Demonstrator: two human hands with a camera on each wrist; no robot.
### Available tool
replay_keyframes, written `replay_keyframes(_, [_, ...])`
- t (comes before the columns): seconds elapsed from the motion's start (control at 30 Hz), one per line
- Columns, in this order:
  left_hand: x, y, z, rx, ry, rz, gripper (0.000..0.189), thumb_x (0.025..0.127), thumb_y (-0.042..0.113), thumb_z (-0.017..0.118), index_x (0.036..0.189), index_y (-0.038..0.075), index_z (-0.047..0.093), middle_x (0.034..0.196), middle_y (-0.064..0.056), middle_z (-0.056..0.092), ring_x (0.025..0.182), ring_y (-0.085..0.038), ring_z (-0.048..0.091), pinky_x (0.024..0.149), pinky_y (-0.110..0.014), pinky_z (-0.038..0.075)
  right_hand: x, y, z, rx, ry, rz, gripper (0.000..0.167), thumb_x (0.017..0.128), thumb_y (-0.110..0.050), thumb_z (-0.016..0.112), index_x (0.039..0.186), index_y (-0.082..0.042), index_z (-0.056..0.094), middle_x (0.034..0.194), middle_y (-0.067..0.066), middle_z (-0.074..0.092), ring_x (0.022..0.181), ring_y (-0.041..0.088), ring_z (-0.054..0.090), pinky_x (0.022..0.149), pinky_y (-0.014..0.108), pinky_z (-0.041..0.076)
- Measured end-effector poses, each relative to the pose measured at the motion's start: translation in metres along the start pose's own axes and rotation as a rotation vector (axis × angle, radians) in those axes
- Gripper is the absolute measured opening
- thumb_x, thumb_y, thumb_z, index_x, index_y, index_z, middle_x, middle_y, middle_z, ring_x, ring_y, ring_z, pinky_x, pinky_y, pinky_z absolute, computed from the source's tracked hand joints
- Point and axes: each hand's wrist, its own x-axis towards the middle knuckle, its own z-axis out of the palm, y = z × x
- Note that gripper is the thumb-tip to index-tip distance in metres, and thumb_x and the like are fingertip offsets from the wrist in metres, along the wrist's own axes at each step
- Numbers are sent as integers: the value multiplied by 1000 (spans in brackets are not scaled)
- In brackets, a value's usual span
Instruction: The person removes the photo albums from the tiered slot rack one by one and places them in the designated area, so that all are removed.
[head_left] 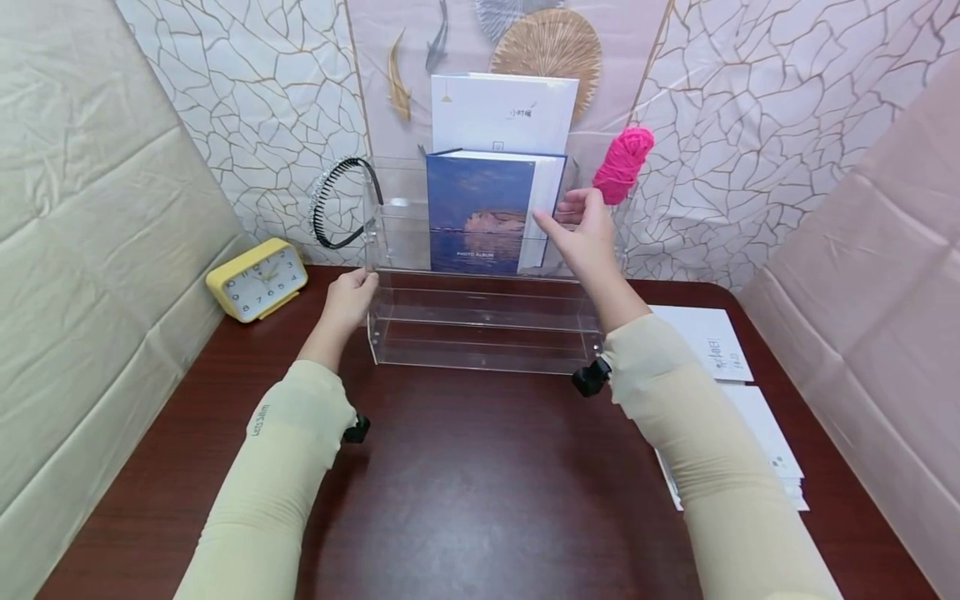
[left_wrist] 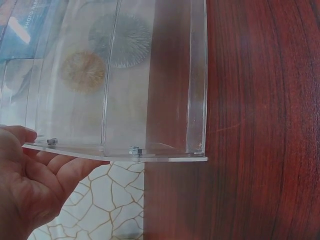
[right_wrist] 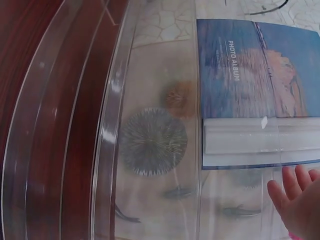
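Observation:
A clear acrylic rack [head_left: 480, 362] with several tiers stands on the table. My left hand [head_left: 348, 296] grips its left side panel, thumb on the inner side and fingers along the outside, as the left wrist view shows. On the upper tier a blue photo album [head_left: 480, 212] stands upright, its white strip facing right. A taller white book [head_left: 502, 108] stands behind it. My right hand [head_left: 585, 229] is raised beside the album's right edge, fingers extended and thumb apart. In the right wrist view its fingertips [right_wrist: 287, 175] are close by that edge.
A black toothed headband [head_left: 322, 204] hangs at the rack's left, and pink yarn [head_left: 624, 165] sits at its upper right. To the left stands a yellow alarm clock [head_left: 258, 279]. White books [head_left: 757, 433] lie at the table's right side. A patterned wall backs the table.

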Motion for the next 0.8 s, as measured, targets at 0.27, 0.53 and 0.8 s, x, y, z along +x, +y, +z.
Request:
replay_keyframes(0.27, [1,-2,1,8,1,0,32,97,25,39,101,2,60,94,-19,60,93,-32,52,87,-44,42,5,-6,15,-125,28,91,74,66,-45,82,111,-2,41,105,10,41,97,21,43,80,27,39])
replay_keyframes(0.53, [3,-4,3,13,0,18,29,97,24,40,85,2,55,70,-12,49,84,-32,51,79,-42,42,2,-4,25,-179,111,31,62,68,-36,83,101,-2,42,92,12,46,86,23,44,74,30,37])
replay_keyframes(0.8, [4,-4,2,20,21,26,28,96,23,41,84,3,56,67,-11,45,80,-32,50,76,-41,41,6,-6,27,-161,101,36,63,70,-36,82,103,-3,40,86,8,46,77,19,44,69,30,37])
